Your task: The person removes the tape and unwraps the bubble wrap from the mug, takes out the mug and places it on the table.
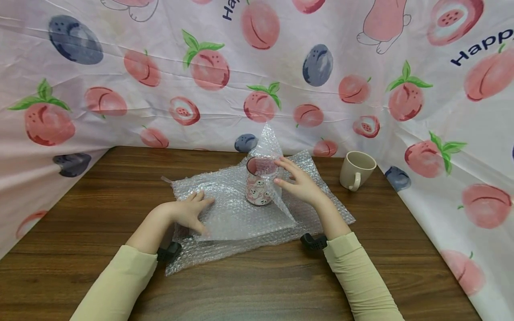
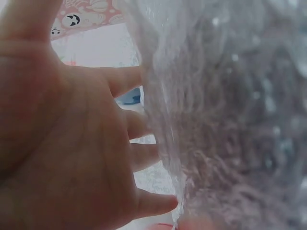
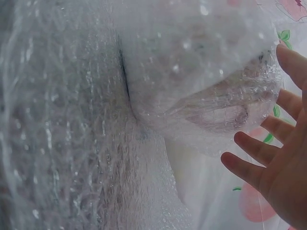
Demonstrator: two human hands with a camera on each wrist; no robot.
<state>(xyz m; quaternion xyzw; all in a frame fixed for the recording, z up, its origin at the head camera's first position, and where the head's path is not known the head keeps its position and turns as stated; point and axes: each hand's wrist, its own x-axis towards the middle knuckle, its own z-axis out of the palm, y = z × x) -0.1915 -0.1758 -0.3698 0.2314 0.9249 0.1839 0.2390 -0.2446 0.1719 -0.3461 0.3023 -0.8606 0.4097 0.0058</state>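
Note:
A pink cup (image 1: 258,191) with a ghost pattern and dark rim stands upright on a crumpled sheet of bubble wrap (image 1: 241,218). One flap of the wrap rises to a point behind the cup and folds round its right side. My left hand (image 1: 188,211) rests on the wrap left of the cup, its fingers spread. On the cup's other side, my right hand (image 1: 300,182) has its fingertips at the flap. In the right wrist view the wrapped cup side (image 3: 225,112) shows through the plastic, with the extended fingers (image 3: 256,149) beside it.
A beige mug (image 1: 357,169) stands at the back right of the brown wooden table (image 1: 249,290), its handle facing me. Fruit-print cloth (image 1: 160,116) hangs behind the table and along both sides. The wrap spreads across the table's middle.

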